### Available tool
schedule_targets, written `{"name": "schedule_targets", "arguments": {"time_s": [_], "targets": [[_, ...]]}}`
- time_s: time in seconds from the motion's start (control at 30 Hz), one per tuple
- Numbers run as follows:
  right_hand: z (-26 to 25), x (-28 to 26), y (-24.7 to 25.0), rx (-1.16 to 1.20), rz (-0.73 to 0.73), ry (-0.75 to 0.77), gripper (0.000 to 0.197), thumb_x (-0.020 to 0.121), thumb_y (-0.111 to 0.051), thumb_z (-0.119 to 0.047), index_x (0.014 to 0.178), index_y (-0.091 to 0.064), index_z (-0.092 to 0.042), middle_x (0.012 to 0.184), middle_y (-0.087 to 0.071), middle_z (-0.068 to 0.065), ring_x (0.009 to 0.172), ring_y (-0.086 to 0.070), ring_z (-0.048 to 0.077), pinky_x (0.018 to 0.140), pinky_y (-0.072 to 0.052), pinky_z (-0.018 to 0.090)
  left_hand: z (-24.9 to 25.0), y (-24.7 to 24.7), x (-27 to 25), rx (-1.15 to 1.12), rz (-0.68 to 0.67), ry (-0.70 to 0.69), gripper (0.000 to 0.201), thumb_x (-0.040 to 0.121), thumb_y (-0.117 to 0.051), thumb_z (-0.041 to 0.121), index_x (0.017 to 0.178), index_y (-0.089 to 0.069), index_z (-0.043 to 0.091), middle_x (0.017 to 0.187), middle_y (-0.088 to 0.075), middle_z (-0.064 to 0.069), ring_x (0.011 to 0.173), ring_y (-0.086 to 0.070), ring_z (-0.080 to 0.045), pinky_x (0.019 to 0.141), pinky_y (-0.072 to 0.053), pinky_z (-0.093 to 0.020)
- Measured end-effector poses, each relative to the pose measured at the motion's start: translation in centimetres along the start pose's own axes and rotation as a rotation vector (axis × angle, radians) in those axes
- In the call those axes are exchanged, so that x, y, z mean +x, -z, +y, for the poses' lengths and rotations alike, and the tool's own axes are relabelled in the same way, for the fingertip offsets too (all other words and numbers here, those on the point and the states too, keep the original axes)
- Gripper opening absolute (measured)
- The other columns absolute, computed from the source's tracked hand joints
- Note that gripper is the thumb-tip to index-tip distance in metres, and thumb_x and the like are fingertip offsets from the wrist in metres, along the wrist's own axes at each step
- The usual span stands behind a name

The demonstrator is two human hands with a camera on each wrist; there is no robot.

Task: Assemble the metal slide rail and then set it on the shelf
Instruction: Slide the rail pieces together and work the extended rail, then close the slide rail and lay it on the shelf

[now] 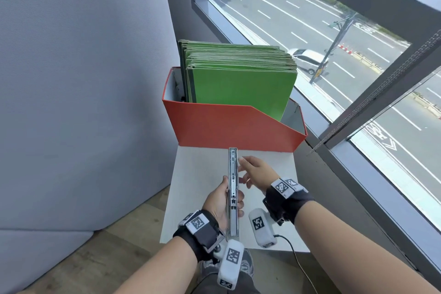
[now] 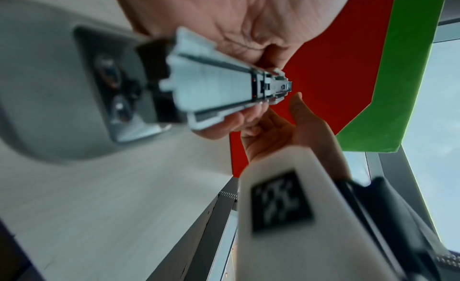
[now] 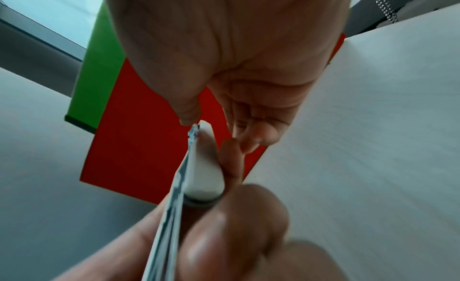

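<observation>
A grey fabric partition (image 1: 78,83) fills the left side, with wood-look floor (image 1: 100,246) at its foot. Right of it stands a white surface (image 1: 195,186), and above its near half the left hand (image 1: 220,203) grips the metal slide rail (image 1: 233,188) around its middle, thumb on the rail's left face and curled fingers (image 1: 239,200) wrapped over its right face. The rail is held on edge, lengthwise away from the person, its far end just short of the red file box (image 1: 229,124) and its near end over the near edge of the surface. In the left wrist view the rail (image 2: 224,88) runs out from the palm (image 2: 239,25) with the inner member seated in the outer channel. Just right of the rail's far half, the right hand (image 1: 256,172) is spread with relaxed fingers and holds nothing; its fingertips (image 1: 242,162) lie close against the rail, and contact cannot be told for sure. The red file box stands along the far edge of the surface, packed with upright green folders (image 1: 241,88). Further right, a dark-framed window (image 1: 358,107) looks down on a road.
</observation>
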State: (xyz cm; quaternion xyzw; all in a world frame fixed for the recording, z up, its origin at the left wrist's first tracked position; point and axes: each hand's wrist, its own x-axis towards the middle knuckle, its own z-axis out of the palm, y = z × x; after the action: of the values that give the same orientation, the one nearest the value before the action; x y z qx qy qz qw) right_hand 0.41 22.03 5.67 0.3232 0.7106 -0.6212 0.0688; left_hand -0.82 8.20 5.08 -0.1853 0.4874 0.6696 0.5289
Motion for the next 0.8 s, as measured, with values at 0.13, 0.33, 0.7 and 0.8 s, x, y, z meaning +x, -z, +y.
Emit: {"name": "schedule_targets", "arguments": {"time_s": [0.13,0.33,0.7,0.8], "targets": [[-0.5,1.9,0.1,0.027,-0.009,-0.022,0.027,0.094,-0.045,-0.036,0.096,-0.062,-0.015,0.088,-0.071,0.014,0.051,-0.054,0.020,0.043,-0.041,0.028,-0.6,-0.5,-0.8,0.055,-0.010,0.021,0.047,0.095,-0.032,0.052,0.088,-0.056,0.012,0.055,-0.039,0.000,0.042,-0.034,-0.014,0.045,-0.032,-0.025],[-1.5,2.9,0.3,0.060,-0.025,-0.027,0.022,0.094,-0.050,-0.016,0.081,-0.065,-0.005,0.079,-0.062,0.025,0.046,-0.050,0.021,0.043,-0.047,0.027,-1.5,0.6,-1.4,-0.008,-0.004,0.048,0.052,0.097,-0.034,0.043,0.089,-0.069,0.006,0.065,-0.061,-0.008,0.052,-0.054,-0.020,0.052,-0.045,-0.029],[-2.4,2.4,1.5,-0.074,0.067,0.140,0.017,0.093,-0.051,-0.017,0.094,-0.065,-0.007,0.093,-0.070,0.028,0.074,-0.066,0.036,0.078,-0.057,0.049,-3.2,2.8,-1.5,-0.128,-0.017,0.101,0.045,0.098,-0.037,0.032,0.104,-0.069,0.001,0.070,-0.061,-0.006,0.056,-0.054,-0.013,0.050,-0.042,-0.025],[-3.1,0.8,1.3,-0.139,0.046,0.262,0.016,0.093,-0.050,-0.016,0.102,-0.062,-0.010,0.096,-0.070,0.020,0.082,-0.066,0.034,0.080,-0.057,0.045,-3.3,2.8,-0.7,-0.151,0.012,0.098,0.045,0.099,-0.034,0.032,0.108,-0.064,-0.001,0.066,-0.059,-0.005,0.050,-0.054,-0.011,0.045,-0.043,-0.022]]}}
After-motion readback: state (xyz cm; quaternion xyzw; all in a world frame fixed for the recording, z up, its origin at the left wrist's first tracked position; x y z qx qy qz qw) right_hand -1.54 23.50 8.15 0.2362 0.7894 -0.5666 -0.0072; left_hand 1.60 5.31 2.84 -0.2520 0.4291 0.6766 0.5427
